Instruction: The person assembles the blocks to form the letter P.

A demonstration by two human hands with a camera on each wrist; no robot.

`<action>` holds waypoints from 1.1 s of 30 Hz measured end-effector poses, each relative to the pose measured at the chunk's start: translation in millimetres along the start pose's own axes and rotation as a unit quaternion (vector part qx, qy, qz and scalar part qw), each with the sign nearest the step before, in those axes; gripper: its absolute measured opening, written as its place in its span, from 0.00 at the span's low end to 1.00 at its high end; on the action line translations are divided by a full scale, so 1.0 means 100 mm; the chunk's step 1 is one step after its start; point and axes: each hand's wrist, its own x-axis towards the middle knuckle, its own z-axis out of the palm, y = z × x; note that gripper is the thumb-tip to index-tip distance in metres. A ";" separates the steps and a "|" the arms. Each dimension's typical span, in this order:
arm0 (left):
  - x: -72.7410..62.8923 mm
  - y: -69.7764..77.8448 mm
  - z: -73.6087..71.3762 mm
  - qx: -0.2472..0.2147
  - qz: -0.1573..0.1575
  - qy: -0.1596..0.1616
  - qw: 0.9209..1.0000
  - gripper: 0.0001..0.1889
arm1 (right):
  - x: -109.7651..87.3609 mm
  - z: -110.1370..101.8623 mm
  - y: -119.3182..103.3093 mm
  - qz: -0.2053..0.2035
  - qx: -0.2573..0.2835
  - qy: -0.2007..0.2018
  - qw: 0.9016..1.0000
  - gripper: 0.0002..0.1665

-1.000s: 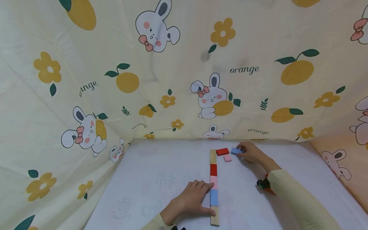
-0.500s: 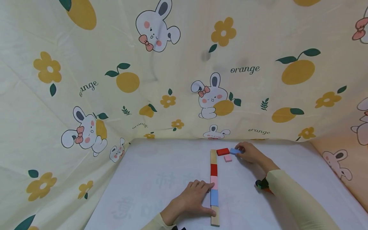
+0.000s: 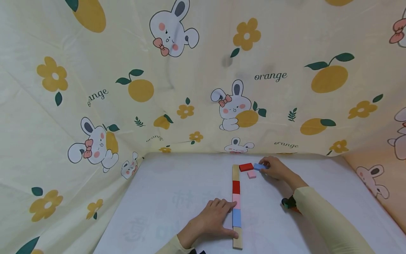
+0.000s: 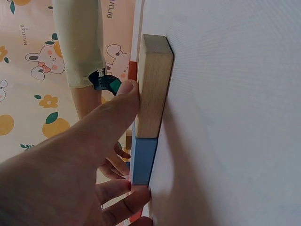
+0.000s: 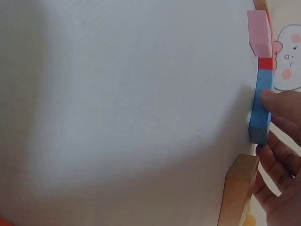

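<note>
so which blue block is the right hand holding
The far blue block, next to the red block outside the column; the other blue block sits in the column, against the near wooden block.

The left hand [image 3: 213,219] has its thumb [image 4: 114,112] and fingers [image 4: 126,205] spread apart; the right hand [image 3: 276,168], farther forward, pinches.

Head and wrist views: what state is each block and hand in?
Five-block row: laid end to end
Left hand: spread, touching the row's pink block and near wooden block
Right hand: pinching outer blue block
Outer blue block: end-on to loose red block
Loose red block: crosswise to row, unheld
Loose pink block: apart from row, unheld
Lone wooden block: beside right hand, contact unclear
</note>
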 end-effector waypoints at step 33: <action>0.01 0.02 0.00 -0.005 -0.014 -0.012 1.000 0.56 | -0.70 -0.22 0.22 0.065 -0.015 0.103 0.992 0.49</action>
